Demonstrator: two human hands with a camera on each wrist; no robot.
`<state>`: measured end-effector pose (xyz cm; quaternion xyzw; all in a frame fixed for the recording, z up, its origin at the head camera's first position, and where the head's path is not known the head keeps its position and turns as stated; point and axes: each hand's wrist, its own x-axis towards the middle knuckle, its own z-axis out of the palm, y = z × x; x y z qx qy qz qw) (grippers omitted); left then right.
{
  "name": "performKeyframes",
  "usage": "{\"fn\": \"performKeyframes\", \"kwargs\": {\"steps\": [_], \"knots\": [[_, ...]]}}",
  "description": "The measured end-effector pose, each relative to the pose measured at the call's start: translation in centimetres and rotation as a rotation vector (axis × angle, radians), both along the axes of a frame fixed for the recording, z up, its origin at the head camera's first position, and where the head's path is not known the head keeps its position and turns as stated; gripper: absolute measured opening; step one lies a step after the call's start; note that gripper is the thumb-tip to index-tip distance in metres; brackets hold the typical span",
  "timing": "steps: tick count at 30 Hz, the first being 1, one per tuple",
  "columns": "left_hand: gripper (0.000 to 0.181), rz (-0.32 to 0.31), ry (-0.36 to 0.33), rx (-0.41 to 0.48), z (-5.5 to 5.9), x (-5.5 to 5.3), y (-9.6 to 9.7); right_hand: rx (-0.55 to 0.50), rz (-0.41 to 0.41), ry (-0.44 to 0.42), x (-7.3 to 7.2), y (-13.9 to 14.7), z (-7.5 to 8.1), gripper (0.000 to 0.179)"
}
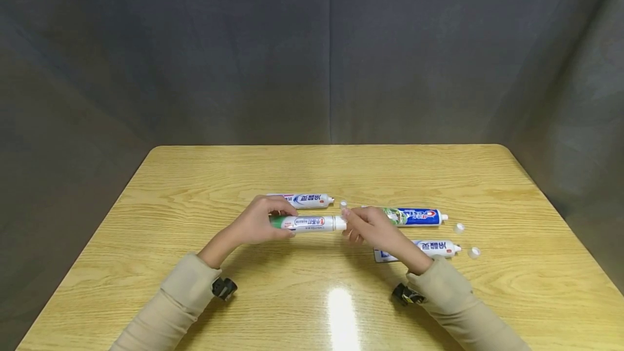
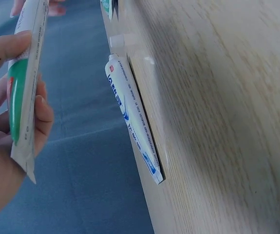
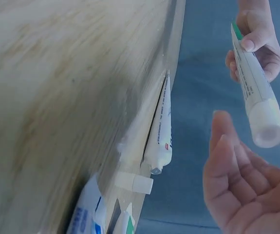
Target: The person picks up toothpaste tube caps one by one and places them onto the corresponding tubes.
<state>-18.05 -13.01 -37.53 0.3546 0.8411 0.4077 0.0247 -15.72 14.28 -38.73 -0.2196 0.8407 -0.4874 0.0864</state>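
My left hand (image 1: pixel 255 223) grips a white and green toothpaste tube (image 1: pixel 312 223) by its green tail end, above the table. The tube's wide white cap (image 3: pixel 268 129) is on and points right. Close by the cap is my right hand (image 1: pixel 375 229); in the right wrist view its fingers (image 3: pixel 222 161) are loosely bent, with a gap between them and the cap. Behind the held tube lies a white toothpaste tube (image 2: pixel 130 114) without its cap. A blue and green toothpaste tube (image 1: pixel 419 216) and another white toothpaste tube (image 1: pixel 434 248) lie uncapped around my right forearm.
Three loose white caps rest on the wooden table (image 1: pixel 195 177): a cap (image 1: pixel 343 205) by the rear tube, a cap (image 1: pixel 459 228) by the blue tube, and a cap (image 1: pixel 474 252) by the front-right tube. A dark grey curtain (image 1: pixel 244 58) hangs behind the table.
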Motion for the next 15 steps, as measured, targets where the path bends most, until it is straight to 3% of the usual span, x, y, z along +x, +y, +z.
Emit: {"fn": "performKeyframes", "kwargs": {"steps": [3,8,15], "knots": [[0.030,0.003,-0.006,0.001,0.00,0.03,0.01,-0.025,-0.019,0.036,0.26,0.42,0.11,0.028],[0.030,0.020,-0.013,-0.003,0.10,0.13,-0.02,-0.067,-0.017,0.116,0.35,0.59,0.08,0.037],[0.030,0.026,-0.019,-0.002,0.05,0.08,-0.20,-0.053,-0.050,0.165,0.35,0.16,0.14,0.024]]}}
